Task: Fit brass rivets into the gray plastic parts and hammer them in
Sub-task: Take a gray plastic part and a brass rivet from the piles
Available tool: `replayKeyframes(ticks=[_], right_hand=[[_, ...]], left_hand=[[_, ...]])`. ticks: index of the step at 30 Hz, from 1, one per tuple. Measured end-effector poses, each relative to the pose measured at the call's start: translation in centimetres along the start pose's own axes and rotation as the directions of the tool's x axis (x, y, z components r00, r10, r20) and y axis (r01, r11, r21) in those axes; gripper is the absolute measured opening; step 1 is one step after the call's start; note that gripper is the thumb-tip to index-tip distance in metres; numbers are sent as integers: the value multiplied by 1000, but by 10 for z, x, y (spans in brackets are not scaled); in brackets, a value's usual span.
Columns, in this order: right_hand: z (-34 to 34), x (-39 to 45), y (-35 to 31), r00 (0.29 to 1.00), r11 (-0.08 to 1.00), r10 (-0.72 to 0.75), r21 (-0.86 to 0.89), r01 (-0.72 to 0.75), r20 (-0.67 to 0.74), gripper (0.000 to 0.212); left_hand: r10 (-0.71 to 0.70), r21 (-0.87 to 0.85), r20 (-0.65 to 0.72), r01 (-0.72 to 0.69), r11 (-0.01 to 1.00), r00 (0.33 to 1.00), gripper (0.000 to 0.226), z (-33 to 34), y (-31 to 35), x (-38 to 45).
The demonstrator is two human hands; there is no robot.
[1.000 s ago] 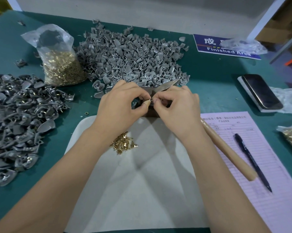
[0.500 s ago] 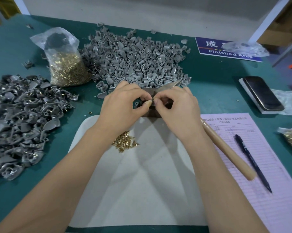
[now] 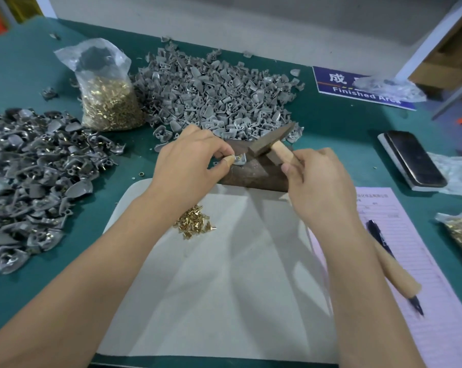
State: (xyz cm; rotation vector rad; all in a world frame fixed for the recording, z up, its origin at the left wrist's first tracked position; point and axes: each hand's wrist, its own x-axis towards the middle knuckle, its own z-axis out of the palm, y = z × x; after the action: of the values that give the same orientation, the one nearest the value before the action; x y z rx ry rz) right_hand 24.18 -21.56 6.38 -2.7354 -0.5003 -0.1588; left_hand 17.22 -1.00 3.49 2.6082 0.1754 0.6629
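Note:
My left hand (image 3: 190,166) pinches a small gray plastic part (image 3: 240,160) with a brass rivet in it, resting on a dark brown block (image 3: 253,175). My right hand (image 3: 317,181) grips the wooden handle of a hammer (image 3: 272,140) just below its dark metal head, which hovers beside the part, tilted. A small heap of loose brass rivets (image 3: 194,221) lies on the white mat (image 3: 224,288) under my left wrist. The far pile of gray parts (image 3: 214,94) lies behind the block.
A pile of riveted gray parts (image 3: 30,179) lies at the left. A plastic bag of rivets (image 3: 105,96) stands at the back left, another bag (image 3: 461,232) at the right edge. A phone (image 3: 413,158), pink form (image 3: 410,261), pen (image 3: 378,235) and blue sign (image 3: 357,88) sit right.
My right hand has left the part and taken the hammer by its handle near the head, lifting the head toward the block. My left hand still holds the part.

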Motion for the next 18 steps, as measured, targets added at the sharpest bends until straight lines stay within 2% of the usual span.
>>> replayKeyframes(ticks=[4, 7, 12, 18], right_hand=[[-19, 5, 5, 996, 987, -75, 136, 81, -45, 20], [-26, 3, 4, 984, 981, -157, 101, 165, -86, 21], [-13, -7, -4, 967, 971, -226, 48, 233, -117, 34], [-3, -19, -7, 937, 967, -202, 95, 237, -285, 34]], left_hand=[[-2, 3, 19, 2, 1000, 1000, 9, -1, 1, 0], [-2, 17, 30, 1, 1000, 1000, 12, -1, 3, 1], [25, 53, 17, -26, 998, 1000, 19, 0, 5, 3], [63, 80, 10, -63, 995, 998, 21, -1, 4, 5]])
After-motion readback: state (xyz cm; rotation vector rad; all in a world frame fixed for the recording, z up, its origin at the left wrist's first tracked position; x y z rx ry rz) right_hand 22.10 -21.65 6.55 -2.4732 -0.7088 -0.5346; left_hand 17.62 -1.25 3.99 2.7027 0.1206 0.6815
